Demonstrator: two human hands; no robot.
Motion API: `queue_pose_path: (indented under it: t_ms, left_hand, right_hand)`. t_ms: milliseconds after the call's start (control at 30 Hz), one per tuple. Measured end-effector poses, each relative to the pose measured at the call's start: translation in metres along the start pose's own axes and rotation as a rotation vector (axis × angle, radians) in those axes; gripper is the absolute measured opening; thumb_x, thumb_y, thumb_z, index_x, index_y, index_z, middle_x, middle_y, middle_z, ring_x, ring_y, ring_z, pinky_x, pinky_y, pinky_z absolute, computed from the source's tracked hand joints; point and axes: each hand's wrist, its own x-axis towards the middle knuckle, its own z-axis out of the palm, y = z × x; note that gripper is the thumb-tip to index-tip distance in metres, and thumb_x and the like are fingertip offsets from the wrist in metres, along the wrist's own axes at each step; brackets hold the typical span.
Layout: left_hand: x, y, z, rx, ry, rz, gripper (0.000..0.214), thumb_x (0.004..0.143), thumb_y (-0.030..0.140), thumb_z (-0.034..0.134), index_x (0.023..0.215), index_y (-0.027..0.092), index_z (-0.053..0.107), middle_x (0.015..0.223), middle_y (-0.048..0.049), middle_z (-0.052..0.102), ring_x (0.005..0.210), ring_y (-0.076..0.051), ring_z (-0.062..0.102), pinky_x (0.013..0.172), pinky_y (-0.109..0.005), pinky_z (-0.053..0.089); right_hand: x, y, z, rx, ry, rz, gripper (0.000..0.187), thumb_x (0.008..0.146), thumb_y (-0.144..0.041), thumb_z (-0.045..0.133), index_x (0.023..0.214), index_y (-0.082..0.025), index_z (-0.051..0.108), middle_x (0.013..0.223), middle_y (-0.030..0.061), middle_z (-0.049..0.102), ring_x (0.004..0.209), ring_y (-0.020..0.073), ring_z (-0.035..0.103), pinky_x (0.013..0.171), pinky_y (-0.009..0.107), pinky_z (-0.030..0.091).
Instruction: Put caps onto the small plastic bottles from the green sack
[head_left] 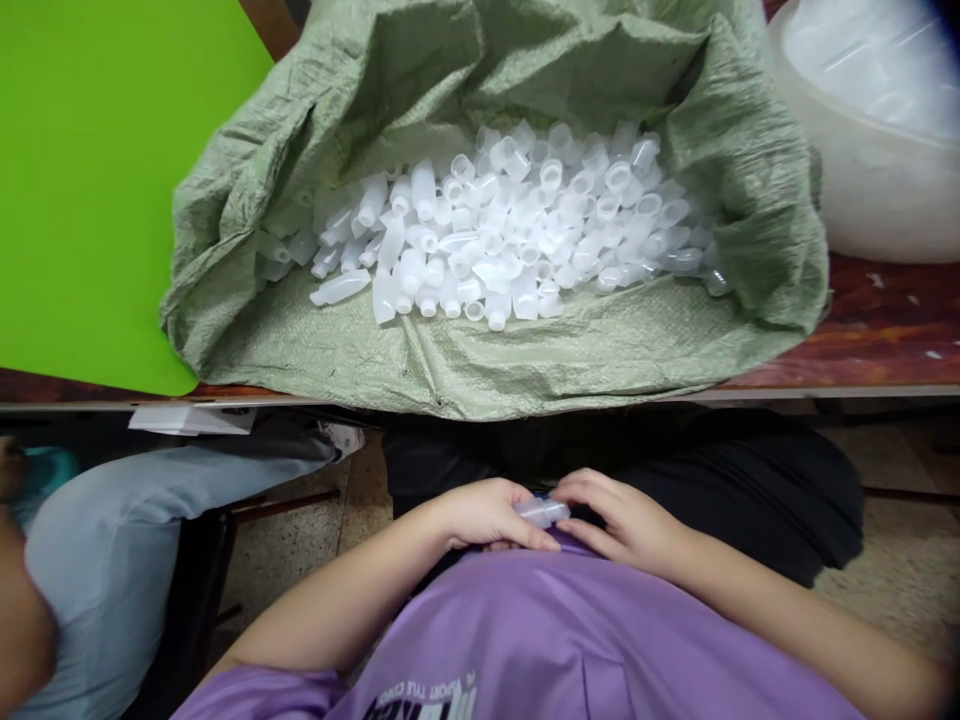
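Observation:
Close to the lap, below the table edge, my left hand [487,515] is closed around a small translucent plastic tube [543,512]. Its narrower neck end points right, toward my right hand [626,518]. The thumb and fingers of my right hand are pinched about that end; part of the grip is hidden. On the table, a heap of similar small whitish plastic tubes [491,235] lies in the opened mouth of a green woven sack [360,355]. Some of these tubes show a round open end, others a flattened, slanted end.
A bright green board [97,190] covers the table's left side. At the right stands a large whitish tub [862,170] with translucent contents on the reddish tabletop [885,325]. Another person's leg in light jeans [112,560] is at the left, below the table.

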Motion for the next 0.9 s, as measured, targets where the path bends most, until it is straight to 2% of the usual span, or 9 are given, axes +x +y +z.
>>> queue_pose_path:
  t_ms: [67, 133, 267, 367, 433, 533, 600, 733, 900]
  left_hand:
    - [0.002, -0.004, -0.001, -0.018, 0.002, 0.0, 0.038, 0.054, 0.044, 0.077, 0.069, 0.016, 0.056, 0.049, 0.0075, 0.043, 0.043, -0.005, 0.033, 0.043, -0.021, 0.022]
    - [0.004, -0.006, -0.001, -0.042, 0.003, 0.009, 0.037, 0.054, 0.044, 0.077, 0.067, 0.015, 0.056, 0.05, 0.0072, 0.044, 0.044, -0.005, 0.033, 0.044, -0.021, 0.022]
    - [0.007, -0.005, 0.001, -0.062, -0.004, -0.042, 0.037, 0.054, 0.043, 0.077, 0.063, 0.016, 0.054, 0.046, 0.0074, 0.042, 0.042, -0.005, 0.033, 0.042, -0.021, 0.019]
    - [0.007, -0.004, 0.002, -0.087, 0.012, -0.039, 0.037, 0.051, 0.041, 0.078, 0.061, 0.015, 0.054, 0.048, 0.0073, 0.044, 0.042, -0.005, 0.033, 0.043, -0.021, 0.021]
    - [0.006, -0.004, 0.002, -0.1, 0.01, -0.03, 0.037, 0.051, 0.041, 0.078, 0.06, 0.015, 0.053, 0.047, 0.0072, 0.044, 0.041, -0.005, 0.033, 0.043, -0.021, 0.02]
    - [0.005, -0.003, 0.0, -0.081, -0.017, -0.052, 0.034, 0.054, 0.041, 0.076, 0.062, 0.016, 0.053, 0.045, 0.0073, 0.042, 0.039, -0.005, 0.031, 0.041, -0.022, 0.017]
    - [0.005, -0.002, -0.001, -0.052, -0.034, -0.063, 0.033, 0.055, 0.039, 0.075, 0.061, 0.017, 0.051, 0.045, 0.0075, 0.041, 0.04, -0.005, 0.03, 0.041, -0.022, 0.017]
    - [0.004, -0.001, 0.004, 0.012, -0.007, -0.018, 0.034, 0.054, 0.038, 0.074, 0.061, 0.017, 0.049, 0.051, 0.0076, 0.041, 0.046, -0.005, 0.031, 0.045, -0.021, 0.022]
    - [0.006, 0.0, 0.01, 0.178, 0.149, 0.017, 0.032, 0.057, 0.042, 0.07, 0.069, 0.017, 0.054, 0.06, 0.0058, 0.047, 0.054, -0.008, 0.039, 0.052, -0.021, 0.03]
  right_hand:
    - [-0.001, 0.004, 0.004, 0.148, -0.082, 0.174, 0.037, 0.087, -0.048, 0.041, 0.088, -0.017, 0.061, 0.073, 0.0045, 0.063, 0.065, 0.0132, 0.059, 0.063, 0.027, 0.05]
    - [0.0, 0.006, 0.009, 0.277, -0.045, 0.289, 0.044, 0.09, -0.05, 0.033, 0.082, -0.016, 0.06, 0.065, 0.0027, 0.059, 0.058, 0.0117, 0.057, 0.059, 0.026, 0.049]
    - [0.006, 0.006, 0.013, 0.202, 0.056, 0.089, 0.035, 0.081, -0.05, 0.052, 0.093, -0.018, 0.06, 0.089, 0.0059, 0.061, 0.08, 0.0149, 0.058, 0.073, 0.028, 0.048]
    - [0.008, 0.005, 0.013, 0.224, -0.007, 0.245, 0.045, 0.089, -0.051, 0.033, 0.078, -0.016, 0.058, 0.067, 0.0024, 0.057, 0.061, 0.0125, 0.054, 0.058, 0.026, 0.046]
    - [0.008, 0.006, 0.012, 0.216, 0.004, 0.257, 0.045, 0.091, -0.05, 0.028, 0.085, -0.016, 0.057, 0.071, 0.0035, 0.058, 0.063, 0.0127, 0.054, 0.058, 0.026, 0.046]
    - [0.007, 0.008, 0.007, -0.002, 0.014, -0.013, 0.034, 0.087, -0.047, 0.04, 0.094, -0.018, 0.057, 0.087, 0.0071, 0.059, 0.076, 0.0159, 0.053, 0.069, 0.031, 0.044]
    - [0.008, 0.009, 0.006, -0.037, -0.005, -0.101, 0.032, 0.084, -0.048, 0.045, 0.08, -0.018, 0.057, 0.075, 0.0052, 0.055, 0.071, 0.016, 0.048, 0.067, 0.031, 0.041]
    - [0.015, 0.011, 0.017, 0.193, -0.015, -0.017, 0.046, 0.083, -0.057, 0.036, 0.056, -0.019, 0.039, 0.058, -0.0014, 0.039, 0.055, 0.0109, 0.037, 0.055, 0.026, 0.034]
    - [0.02, 0.019, 0.025, 0.326, -0.061, 0.106, 0.051, 0.083, -0.063, 0.027, 0.056, -0.02, 0.03, 0.053, -0.005, 0.028, 0.048, 0.0077, 0.027, 0.045, 0.022, 0.028]
